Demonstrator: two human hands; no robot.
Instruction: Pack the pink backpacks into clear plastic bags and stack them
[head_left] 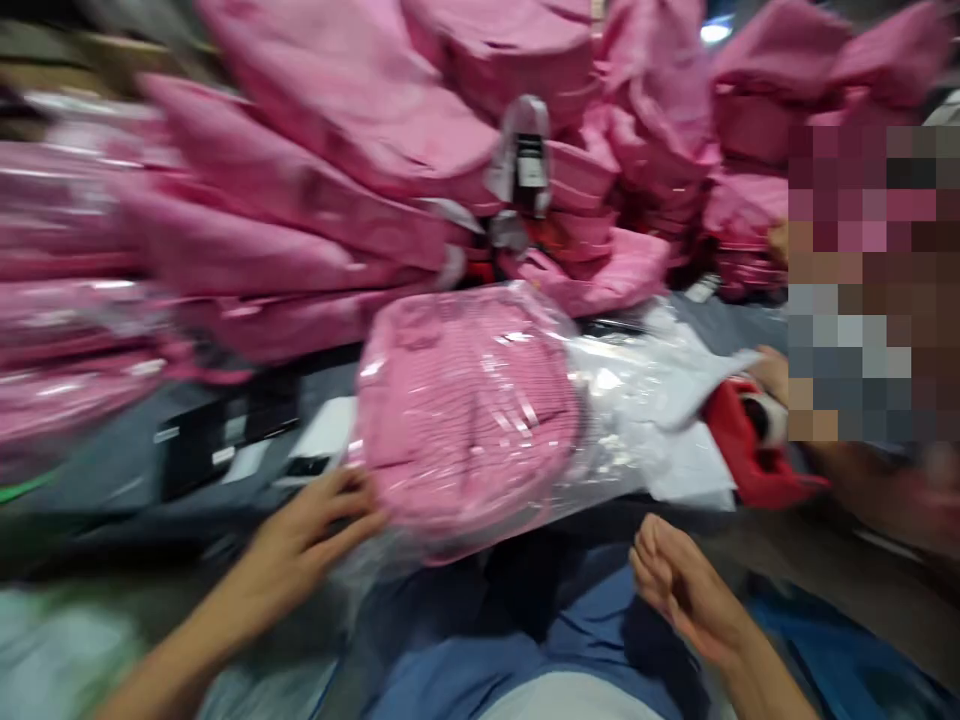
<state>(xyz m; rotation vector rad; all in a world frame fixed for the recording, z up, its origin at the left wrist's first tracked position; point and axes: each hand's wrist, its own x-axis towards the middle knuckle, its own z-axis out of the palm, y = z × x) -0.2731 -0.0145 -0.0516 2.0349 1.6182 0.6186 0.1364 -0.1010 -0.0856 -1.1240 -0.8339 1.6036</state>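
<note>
Pink backpack in a clear plastic bag, with my two hands at its near side. The backpack (469, 430) lies flat on the dark table (112, 430) at the centre of the frame, up and to the right of my left hand (311, 535), up and to the left of my right hand (682, 590). The left is the nearer: its fingertips meet the lower left corner of the wrapping, thumb below and fingers above. Blur hides whether they pinch the film or merely rest against it, so I cannot tell how firm that grip is. The right is apart from the parcel, below its loose end; its fingers are curled and pressed together, with nothing visible between them. The long axis of the whole parcel runs left to right: the filled part is at the left, and the slack of the clear plastic bag (611, 440) trails toward the right of the frame, pointing at a red tape dispenser (739, 440) just beyond. The backpack itself, rounded at the corners, is nearly as broad as it is tall in this view; its ribbed face is uppermost, and which end is its top I cannot tell. Behind it, a heap of pink bags (352, 120) fills the upper frame.
</note>
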